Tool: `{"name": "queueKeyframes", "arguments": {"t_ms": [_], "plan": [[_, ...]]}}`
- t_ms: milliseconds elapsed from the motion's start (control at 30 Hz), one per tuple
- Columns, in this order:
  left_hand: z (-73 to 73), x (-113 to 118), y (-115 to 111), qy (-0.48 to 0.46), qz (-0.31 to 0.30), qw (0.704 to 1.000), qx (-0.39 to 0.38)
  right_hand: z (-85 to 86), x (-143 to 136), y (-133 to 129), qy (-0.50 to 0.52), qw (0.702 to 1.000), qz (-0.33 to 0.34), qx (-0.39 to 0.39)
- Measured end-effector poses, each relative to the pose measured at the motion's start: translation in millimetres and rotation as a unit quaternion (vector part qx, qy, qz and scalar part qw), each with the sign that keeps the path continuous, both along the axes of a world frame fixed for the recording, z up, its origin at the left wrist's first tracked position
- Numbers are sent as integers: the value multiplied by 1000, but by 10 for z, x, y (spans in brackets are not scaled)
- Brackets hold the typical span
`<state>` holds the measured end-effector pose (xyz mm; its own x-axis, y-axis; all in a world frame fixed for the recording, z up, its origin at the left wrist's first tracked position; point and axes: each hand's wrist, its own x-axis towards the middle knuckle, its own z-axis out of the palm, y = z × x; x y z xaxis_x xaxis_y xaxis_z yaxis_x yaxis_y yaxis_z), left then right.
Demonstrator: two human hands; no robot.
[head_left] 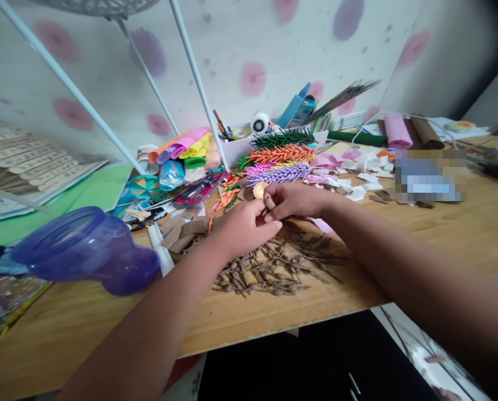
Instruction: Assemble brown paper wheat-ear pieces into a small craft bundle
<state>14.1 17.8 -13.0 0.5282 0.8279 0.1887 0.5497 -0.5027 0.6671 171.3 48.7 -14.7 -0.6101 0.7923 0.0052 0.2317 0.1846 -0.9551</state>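
My left hand (pixel 245 227) and my right hand (pixel 289 201) meet above the middle of the wooden table. Between their fingertips is a small brown twisted piece (pixel 269 204), pinched by my right hand. The fingers of my left hand are curled against it, and what they grip is partly hidden. Just behind the fingers sits a round, gold-coloured object (pixel 259 191). Below my hands lies a pile of brown twisted paper pieces (pixel 269 270) with thin stems. Bundles of green, orange (pixel 280 154) and purple (pixel 279 174) twisted pieces lie behind.
A purple translucent container (pixel 86 250) stands at the left. Rolls of coloured crepe paper (pixel 190 146) and a white box (pixel 238 150) with tape and tools are at the back. Paper scraps (pixel 364 167) lie on the right. White metal legs (pixel 199 83) rise at the back.
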Motion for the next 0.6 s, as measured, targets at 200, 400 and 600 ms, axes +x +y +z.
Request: {"name": "queueKeyframes", "arguments": {"t_ms": [200,400,600], "plan": [[-47,24,35,-31,-47,997,-57,78,-62,-96,-115,989,15,91],[-63,-16,122,-148,-46,980,-127,54,-106,-100,-62,988,13,139],[-20,-28,203,-294,13,948,-122,67,-62,-95,35,969,-68,234]]}}
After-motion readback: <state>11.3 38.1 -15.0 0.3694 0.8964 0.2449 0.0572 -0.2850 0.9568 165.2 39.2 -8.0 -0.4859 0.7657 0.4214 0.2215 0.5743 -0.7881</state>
